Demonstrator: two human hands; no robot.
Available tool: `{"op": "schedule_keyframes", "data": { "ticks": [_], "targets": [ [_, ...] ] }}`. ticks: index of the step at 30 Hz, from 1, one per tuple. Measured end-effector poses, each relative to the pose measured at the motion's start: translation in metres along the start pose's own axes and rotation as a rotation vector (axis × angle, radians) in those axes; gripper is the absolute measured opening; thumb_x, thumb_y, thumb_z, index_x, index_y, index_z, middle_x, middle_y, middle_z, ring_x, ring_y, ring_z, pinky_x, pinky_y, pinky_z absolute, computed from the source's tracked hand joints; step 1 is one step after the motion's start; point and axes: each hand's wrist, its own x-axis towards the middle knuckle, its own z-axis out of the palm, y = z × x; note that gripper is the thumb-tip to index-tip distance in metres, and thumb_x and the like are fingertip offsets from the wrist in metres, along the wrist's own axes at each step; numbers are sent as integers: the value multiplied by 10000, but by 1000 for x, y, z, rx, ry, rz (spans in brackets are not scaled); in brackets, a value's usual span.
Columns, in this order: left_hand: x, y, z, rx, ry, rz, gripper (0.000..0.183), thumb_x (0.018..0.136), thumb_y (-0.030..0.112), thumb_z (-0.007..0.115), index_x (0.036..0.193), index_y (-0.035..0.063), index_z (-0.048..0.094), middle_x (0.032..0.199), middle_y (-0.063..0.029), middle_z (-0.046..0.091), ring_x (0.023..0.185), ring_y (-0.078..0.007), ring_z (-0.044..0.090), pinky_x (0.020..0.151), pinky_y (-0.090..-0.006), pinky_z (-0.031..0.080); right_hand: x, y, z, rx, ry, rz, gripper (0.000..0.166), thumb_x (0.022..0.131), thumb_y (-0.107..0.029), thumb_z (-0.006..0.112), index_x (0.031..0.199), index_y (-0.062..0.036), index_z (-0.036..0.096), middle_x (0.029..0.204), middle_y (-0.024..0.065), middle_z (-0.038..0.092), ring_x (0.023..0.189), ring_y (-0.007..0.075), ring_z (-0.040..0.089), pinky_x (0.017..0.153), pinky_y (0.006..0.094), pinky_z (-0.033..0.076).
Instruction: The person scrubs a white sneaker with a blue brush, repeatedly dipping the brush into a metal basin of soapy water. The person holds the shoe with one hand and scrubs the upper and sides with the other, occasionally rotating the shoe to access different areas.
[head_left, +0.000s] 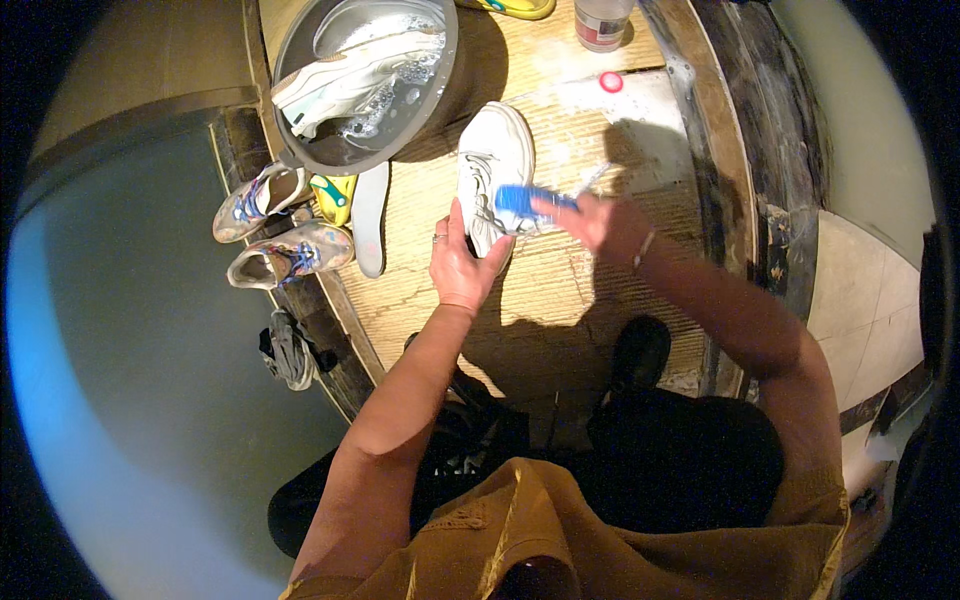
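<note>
A white lace-up sneaker (495, 139) stands on the ribbed floor before me, its toe pointing away. My left hand (461, 262) grips it around the heel, fingers on one side and thumb on the other. In my right hand (592, 221) is a blue scrubbing brush (525, 201), slightly blurred, over the sneaker's right side near the laces. Foam lies beside the shoe. Up and to the left, a grey basin (444, 97) holds soapy water and pale sneakers (360, 75).
Left of the sneaker lie a grey insole (370, 225), a yellow-and-green item (334, 199) and two worn shoes with blue laces (300, 257). A crumpled grey cloth (289, 352) lies on the left ledge. A red cap (611, 82) and a clear plastic container (600, 26) are at the upper right.
</note>
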Motion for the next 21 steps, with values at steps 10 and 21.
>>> {"op": "schedule_keyframes", "data": {
  "ticks": [10,21],
  "targets": [
    [2,6,-5,-20,0,2,921,711,380,829,1448,49,387,1122,-211,568,964,-393,613,799,-474,520,2,-9,12,273,258,69,513,935,-198,623,1433,-232,505,601,83,453,453,201,500,416,357,443],
    [3,3,0,8,30,30,916,706,387,832,1431,37,395,1130,-215,571,974,-398,610,789,-477,520,49,17,-8,-35,218,181,509,967,-197,587,1458,-231,455,688,123,569,511,231,558,471,357,484]
  ]
}}
